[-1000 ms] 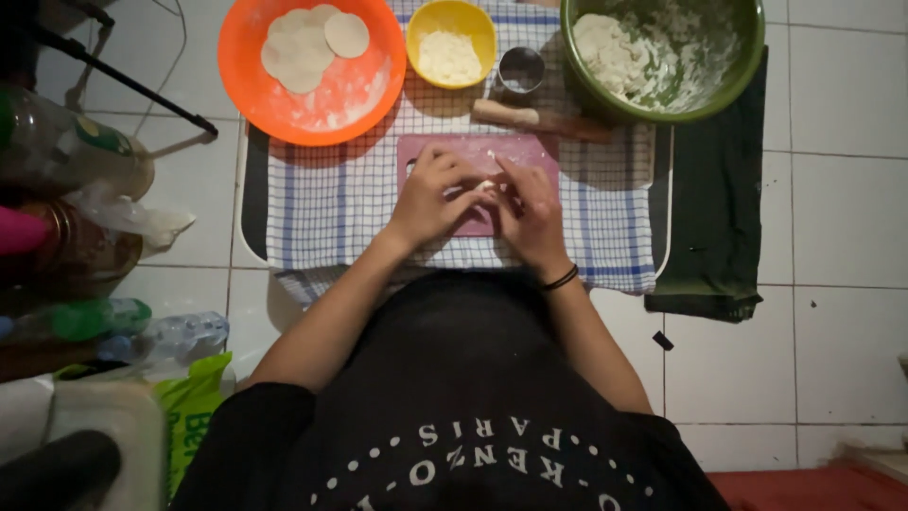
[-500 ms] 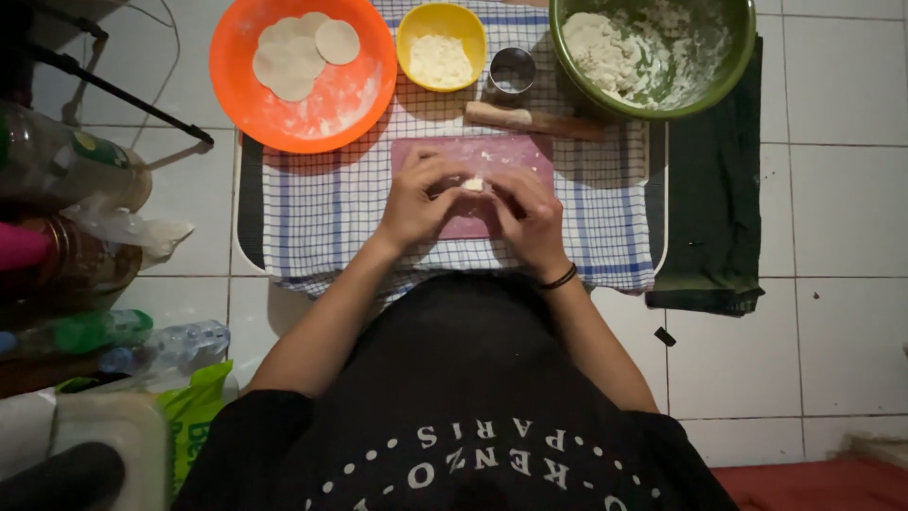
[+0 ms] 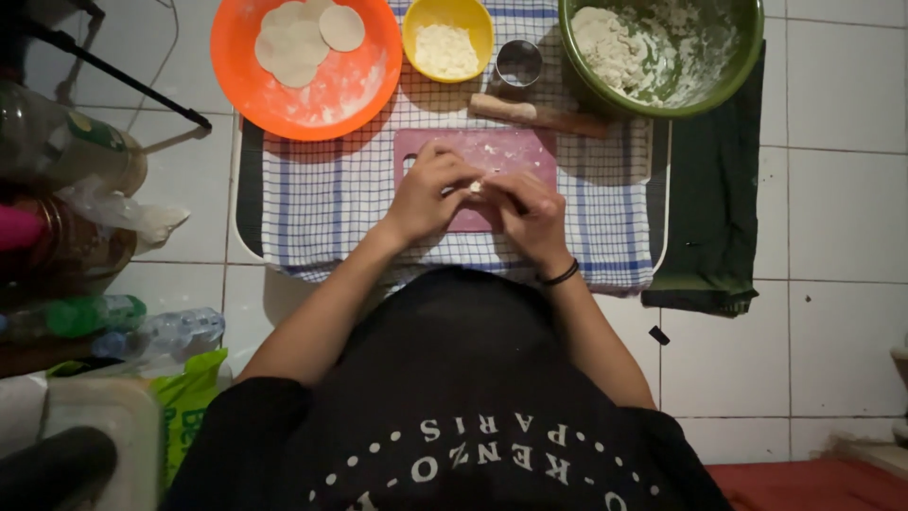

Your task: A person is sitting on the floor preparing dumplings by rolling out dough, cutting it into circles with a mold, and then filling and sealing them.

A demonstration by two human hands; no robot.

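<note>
My left hand [image 3: 430, 194] and my right hand [image 3: 532, 213] meet over a pink cutting board [image 3: 511, 151], fingers pinched together on a small pale piece of dough [image 3: 476, 188]. A dark band sits on my right wrist. Just beyond the board lie a wooden rolling pin [image 3: 534, 114] and a small round metal cutter [image 3: 518, 62]. An orange bowl [image 3: 284, 104] at the far left holds several flat dough rounds [image 3: 301, 38]. A yellow bowl [image 3: 448, 11] holds white filling, and a green bowl [image 3: 728, 76] holds a lump of floury dough [image 3: 610, 43].
Everything stands on a blue-checked cloth [image 3: 322, 203] spread over a white tiled floor [image 3: 842, 208]. A dark green cloth [image 3: 714, 208] lies to the right. Bottles [image 3: 104, 317], a jar and plastic bags crowd the left side. A green bag [image 3: 194, 397] sits near my left knee.
Both hands have stayed on the dough piece, with the fingers shifting slightly as they pinch it. The view has tilted a little, and the bowls have not moved.
</note>
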